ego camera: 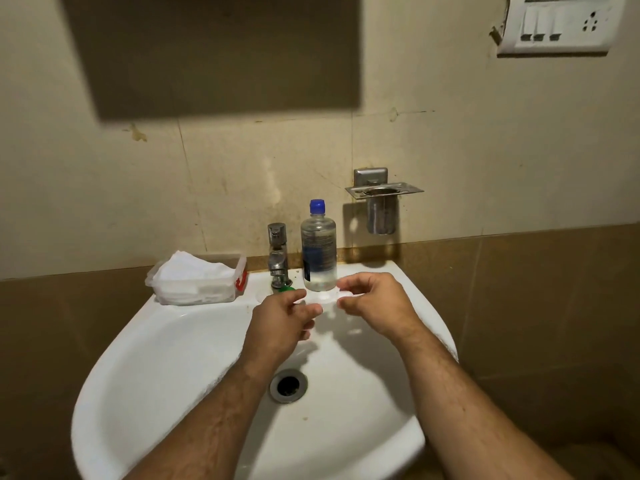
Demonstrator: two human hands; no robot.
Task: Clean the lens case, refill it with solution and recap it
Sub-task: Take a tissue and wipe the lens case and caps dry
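Right now both hands are pinching the clear lens case over the sink, L hand & R hand each gripping an end; bottle is standing capped just behind, so keeping the case level w/ wells up probably matters

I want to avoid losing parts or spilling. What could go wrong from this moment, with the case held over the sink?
1. The left hand and right hand hold the clear case above the sink; if it slips, it may fall towards the open drain.
2. The bottle stands right behind the hands on the rim; a knock could tip it.
3. A green cap lies near the tap by the basin edge; it could roll in.
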